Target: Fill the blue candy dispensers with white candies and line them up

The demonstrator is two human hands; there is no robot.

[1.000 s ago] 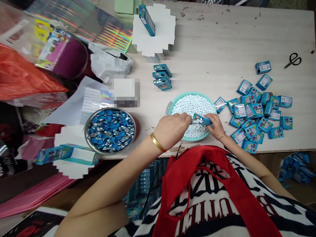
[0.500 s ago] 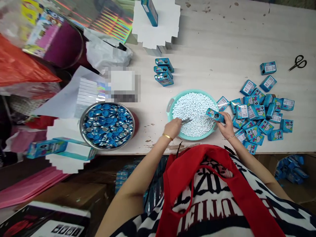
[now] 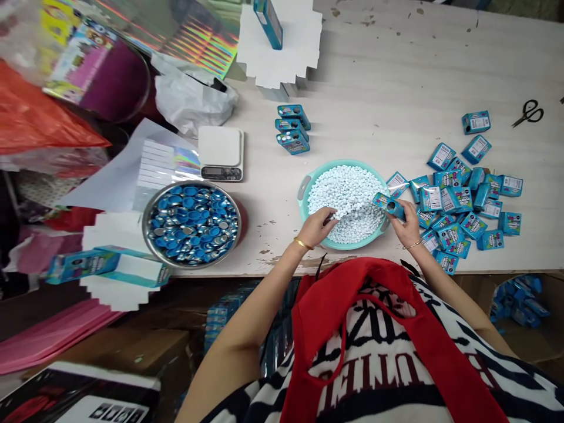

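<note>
right hand [image 3: 406, 224] grips a blue cardboard box [image 3: 385, 202], hole dark, over the turquoise plastic bowl [image 3: 352, 246] by the worktop's [image 3: 388, 88] near edge, left hand [image 3: 314, 228] pinching a seemingly pellet-heaped scoop [image 3: 332, 215], three matching boxes [image 3: 294, 143] already standing beyond!

the left hand [image 3: 318, 228] and small white pellets [image 3: 348, 182] are hiding most of a slim grey metal tool [image 3: 332, 215]. the right hand [image 3: 407, 225] is covering one end of a rectangular blue cardboard box [image 3: 386, 203]. the top edge is cutting off a standing blue carton [image 3: 269, 24], the left edge a crumpled orange plastic bag [image 3: 39, 117]. a square white plastic scale's [image 3: 220, 145] display is proving illegible.
</note>
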